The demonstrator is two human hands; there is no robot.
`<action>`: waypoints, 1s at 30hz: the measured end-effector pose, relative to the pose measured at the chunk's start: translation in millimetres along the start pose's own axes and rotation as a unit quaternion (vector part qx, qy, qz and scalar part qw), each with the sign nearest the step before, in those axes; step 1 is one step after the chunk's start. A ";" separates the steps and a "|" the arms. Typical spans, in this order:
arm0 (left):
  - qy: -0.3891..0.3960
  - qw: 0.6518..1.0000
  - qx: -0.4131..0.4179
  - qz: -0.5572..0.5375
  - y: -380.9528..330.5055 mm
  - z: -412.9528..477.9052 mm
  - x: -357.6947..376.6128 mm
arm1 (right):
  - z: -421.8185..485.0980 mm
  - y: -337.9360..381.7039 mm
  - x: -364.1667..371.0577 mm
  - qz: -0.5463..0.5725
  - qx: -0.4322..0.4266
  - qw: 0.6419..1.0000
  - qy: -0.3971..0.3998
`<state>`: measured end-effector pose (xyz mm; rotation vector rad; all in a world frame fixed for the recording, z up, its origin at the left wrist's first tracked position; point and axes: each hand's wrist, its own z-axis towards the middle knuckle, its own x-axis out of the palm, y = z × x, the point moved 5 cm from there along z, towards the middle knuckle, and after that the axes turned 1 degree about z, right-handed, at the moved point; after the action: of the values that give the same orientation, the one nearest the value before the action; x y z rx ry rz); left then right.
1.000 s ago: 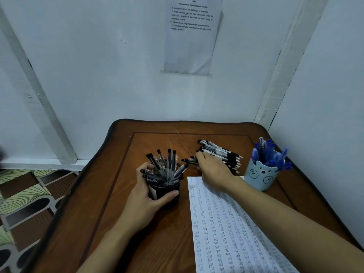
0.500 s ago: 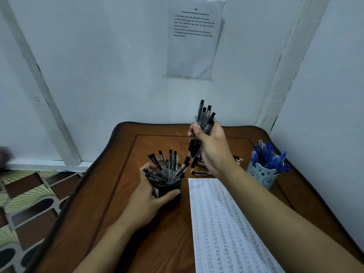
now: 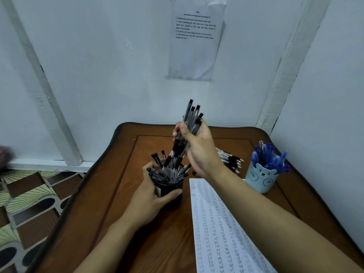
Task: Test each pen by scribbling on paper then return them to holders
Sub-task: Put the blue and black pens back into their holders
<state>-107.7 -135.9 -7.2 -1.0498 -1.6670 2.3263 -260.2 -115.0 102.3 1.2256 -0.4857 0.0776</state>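
Right hand (image 3: 199,148) is gripping a bundle of black pens (image 3: 189,123), fingers and thumb curling tight round the barrels approx mid-length. Bundle is standing tilted, top ends up toward the wall (image 3: 98,66), lower ends hanging just above the black holder (image 3: 169,190). Contact w/ the stored pens (image 3: 157,174) in it cannot be told. Exact count in the bundle is not readable; at least five tops are showing. Left hand (image 3: 151,196) is wrapping the holder, thumb pressing across its front, fingers curling round the far side. Holder is sitting on the wooden table (image 3: 94,209), just left of the scribbled paper (image 3: 216,223). Loose black pens (image 3: 229,159) are lying flat behind the right wrist, btwn the holder and the blue bear cup (image 3: 262,180). Cup is standing upright near the table's right edge, holding blue pens (image 3: 269,156). A printed notice (image 3: 195,40) is hanging on the wall above the table
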 end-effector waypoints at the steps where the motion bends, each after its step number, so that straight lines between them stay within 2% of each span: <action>1: 0.000 1.000 -0.001 -0.004 0.5 -0.2 -0.1 | -2.0 -7.1 0.8 -0.029 0.005 1.000 0.008; 5: -0.007 1.000 0.003 0.003 1.2 -0.7 0.1 | -8.0 -16.5 2.2 -0.197 -0.017 0.979 0.052; 11: -0.018 1.000 0.009 0.000 2.2 -0.8 -0.2 | -12.0 -17.5 2.0 -0.310 -0.002 0.947 0.082; 18: -0.018 1.000 0.002 0.014 -0.5 -1.6 -0.8 | -23.1 -35.2 -12.4 -0.262 0.030 0.964 0.040; 23: -0.014 1.000 0.002 0.020 -1.1 -3.0 -0.6 | -24.0 -49.1 -15.6 -0.373 0.021 0.927 0.009; 27: -0.022 1.000 0.007 0.020 -1.6 -4.6 -0.3 | -24.5 -40.9 -20.8 -0.337 0.036 0.941 -0.014; 30: -0.033 0.999 0.012 0.012 0.2 -4.6 0.1 | -19.7 -31.1 -15.3 -0.279 0.006 0.960 0.001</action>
<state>-105.1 -132.3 -8.1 -1.0045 -1.6526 2.4164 -257.9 -104.7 63.8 1.3357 -0.1232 -0.3995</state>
